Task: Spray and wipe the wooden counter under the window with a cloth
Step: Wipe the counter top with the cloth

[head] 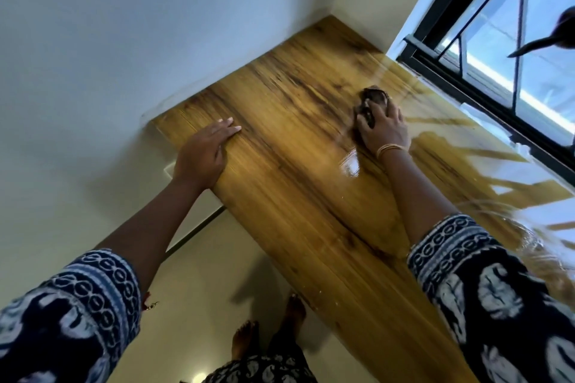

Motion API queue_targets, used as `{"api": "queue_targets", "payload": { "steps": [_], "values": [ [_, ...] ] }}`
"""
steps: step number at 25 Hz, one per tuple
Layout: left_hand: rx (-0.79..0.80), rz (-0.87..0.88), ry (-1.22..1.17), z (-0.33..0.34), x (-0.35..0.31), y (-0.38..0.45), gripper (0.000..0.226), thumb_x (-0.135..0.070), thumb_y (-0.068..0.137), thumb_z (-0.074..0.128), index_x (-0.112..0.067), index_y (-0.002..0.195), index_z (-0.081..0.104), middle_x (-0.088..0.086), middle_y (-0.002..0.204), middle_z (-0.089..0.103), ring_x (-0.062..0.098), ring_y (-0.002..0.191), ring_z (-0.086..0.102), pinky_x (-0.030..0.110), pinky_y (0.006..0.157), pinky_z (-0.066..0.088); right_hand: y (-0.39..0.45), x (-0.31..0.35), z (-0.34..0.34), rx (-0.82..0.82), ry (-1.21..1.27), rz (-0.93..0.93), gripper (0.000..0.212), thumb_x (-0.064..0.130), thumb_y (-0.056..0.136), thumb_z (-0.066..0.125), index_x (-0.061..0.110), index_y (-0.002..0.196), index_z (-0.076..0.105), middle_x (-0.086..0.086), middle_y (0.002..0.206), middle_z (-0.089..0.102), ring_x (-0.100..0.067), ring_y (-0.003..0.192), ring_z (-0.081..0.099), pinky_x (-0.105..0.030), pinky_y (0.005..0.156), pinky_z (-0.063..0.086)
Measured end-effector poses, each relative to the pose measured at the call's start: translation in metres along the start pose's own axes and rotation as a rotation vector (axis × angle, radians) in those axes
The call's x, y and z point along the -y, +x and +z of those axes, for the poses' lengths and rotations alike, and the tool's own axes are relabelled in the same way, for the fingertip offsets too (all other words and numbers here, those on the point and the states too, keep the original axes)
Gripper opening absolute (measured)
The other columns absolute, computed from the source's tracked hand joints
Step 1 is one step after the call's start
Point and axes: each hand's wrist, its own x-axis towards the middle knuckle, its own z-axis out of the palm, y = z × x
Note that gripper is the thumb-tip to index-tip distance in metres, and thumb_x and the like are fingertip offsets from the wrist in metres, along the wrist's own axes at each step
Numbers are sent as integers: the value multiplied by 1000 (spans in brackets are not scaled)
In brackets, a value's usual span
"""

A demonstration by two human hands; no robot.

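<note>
While the left hand (pixel 203 151) rests at the counter (pixel 295 196) edge, right hand (pixel 384 129) presses cloth (pixel 371 98).

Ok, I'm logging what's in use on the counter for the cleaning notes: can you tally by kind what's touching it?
Hands: 2, left hand flat on the wooden counter, right hand pressing down
Cloths: 1, dark cloth under the right hand
Spray bottles: 0 in view
Total: 3

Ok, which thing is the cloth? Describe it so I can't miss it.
Start at the black-framed window on the right and drop to the glossy wooden counter beneath it. On the window side of the counter, the right hand presses on a small, dark, crumpled cloth. It is the only loose item on the wood; the left hand lies flat and empty near the front edge.
</note>
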Motion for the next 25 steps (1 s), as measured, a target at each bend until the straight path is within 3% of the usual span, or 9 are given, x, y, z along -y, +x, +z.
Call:
{"api": "queue_targets", "payload": {
  "steps": [2, 5, 7, 9, 11, 14, 19, 22, 25],
  "values": [
    [10, -4, 1, -2, -3, 0, 55, -5, 83, 38, -19, 134, 55, 6, 143, 51, 23, 135, 44, 44, 105, 41, -20, 27, 7, -16, -27, -75, 57, 60, 95, 31, 36, 147, 31, -10, 160, 17, -35, 145, 18, -53, 114, 27],
    [13, -23, 25, -1, -6, -1, 57, -11, 83, 31, -18, 134, 54, 6, 143, 50, 24, 135, 43, 46, 104, 43, -99, 81, 28, 21, -60, -587, 53, 62, 92, 34, 45, 143, 32, -6, 158, 25, -34, 142, 27, -54, 105, 40],
    [13, -68, 51, 3, -9, -1, 58, -13, 83, 25, -19, 134, 53, 5, 144, 49, 24, 135, 43, 48, 102, 44, -144, 100, 38, 107, -90, -982, 55, 61, 91, 39, 42, 143, 38, -6, 157, 29, -34, 142, 30, -49, 108, 34],
    [19, -94, 64, 5, -14, 0, 59, -17, 84, 22, -19, 134, 53, 5, 145, 49, 25, 136, 43, 50, 103, 42, -133, 101, 35, 150, -125, -1175, 57, 58, 91, 42, 38, 145, 37, -6, 157, 30, -31, 142, 31, -45, 111, 25],
    [12, -85, 54, 3, -15, 1, 59, -24, 84, 21, -17, 133, 54, 7, 144, 49, 27, 135, 43, 51, 107, 38, -84, 95, 22, 86, -145, -1063, 56, 60, 91, 38, 43, 144, 35, -2, 157, 29, -27, 140, 33, -45, 110, 29],
    [-18, -70, 51, 4, -13, -1, 58, -24, 86, 22, -17, 132, 55, 6, 143, 50, 25, 135, 43, 47, 111, 34, 13, 54, 3, -1, -81, -592, 51, 64, 91, 35, 47, 139, 34, 1, 151, 32, -29, 131, 39, -49, 101, 41],
    [-47, -72, 23, 8, -7, 0, 53, -9, 87, 30, -20, 132, 56, 1, 143, 51, 19, 136, 43, 42, 112, 33, 107, -54, -9, -79, -62, 62, 63, 65, 86, 30, 38, 143, 37, -6, 156, 26, -33, 139, 30, -50, 110, 34],
    [-61, -80, 1, 6, -8, 0, 54, -3, 85, 34, -20, 132, 57, 1, 142, 51, 18, 135, 43, 41, 112, 32, 103, -39, -8, -72, -41, 108, 58, 59, 91, 34, 37, 144, 38, -9, 158, 23, -33, 141, 26, -46, 112, 30],
    [-56, -80, 6, 5, -6, 0, 54, -4, 85, 34, -21, 132, 56, 1, 142, 52, 19, 135, 43, 45, 111, 35, 58, 25, -2, -49, -49, -179, 53, 58, 95, 32, 39, 145, 34, -10, 157, 23, -35, 141, 26, -51, 111, 33]
  ]
}}
